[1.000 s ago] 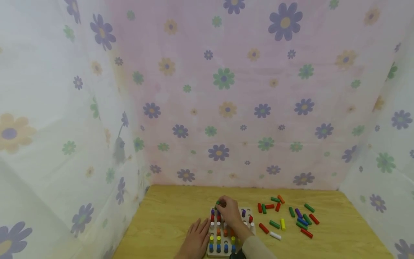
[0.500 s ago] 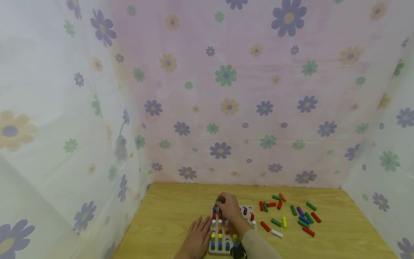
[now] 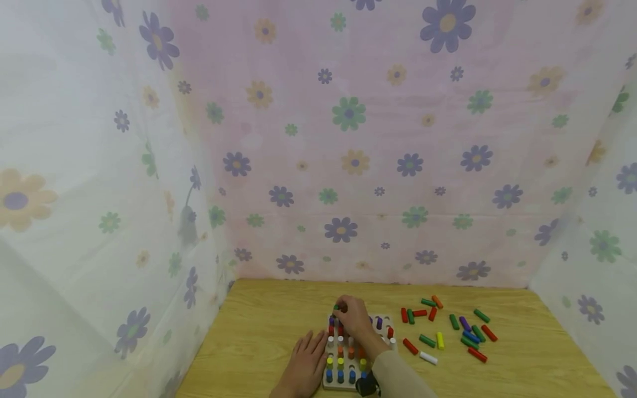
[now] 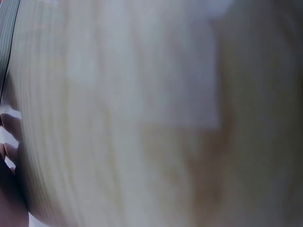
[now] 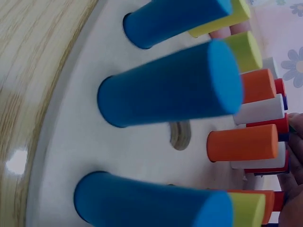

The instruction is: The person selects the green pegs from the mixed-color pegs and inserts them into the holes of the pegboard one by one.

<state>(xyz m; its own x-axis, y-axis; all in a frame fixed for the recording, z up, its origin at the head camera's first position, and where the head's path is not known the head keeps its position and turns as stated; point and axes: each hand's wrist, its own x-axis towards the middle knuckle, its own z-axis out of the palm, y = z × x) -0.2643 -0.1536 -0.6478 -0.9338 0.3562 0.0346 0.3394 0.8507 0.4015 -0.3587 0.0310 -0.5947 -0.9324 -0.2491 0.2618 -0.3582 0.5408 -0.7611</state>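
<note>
A pale pegboard (image 5: pixel 137 151) stands on the table with rows of upright coloured pegs. Above its far left corner my right hand (image 3: pixel 356 319) pinches a green peg (image 3: pixel 336 308) between thumb and fingers; whether the peg's lower end is in a hole cannot be seen. My left hand (image 3: pixel 304 362) lies flat with straight fingers along the board's left side. Blue pegs (image 5: pixel 165 85) fill the near row, with yellow pegs (image 3: pixel 340 363), orange pegs (image 3: pixel 351 352), white, red and purple ones farther back. My right hand and forearm hide part of the board.
Loose pegs lie right of the board, among them a yellow peg (image 3: pixel 440 340), a white peg (image 3: pixel 428 358) and several red and green ones. A flowered cloth (image 3: pixel 348 166) encloses the table (image 3: pixel 269 301) at the back and sides. The left wrist view is mostly blurred.
The head view has shifted slightly, so the scene sits a little higher and farther right. My right hand stays over the same corner with the green peg; my left hand keeps its place.
</note>
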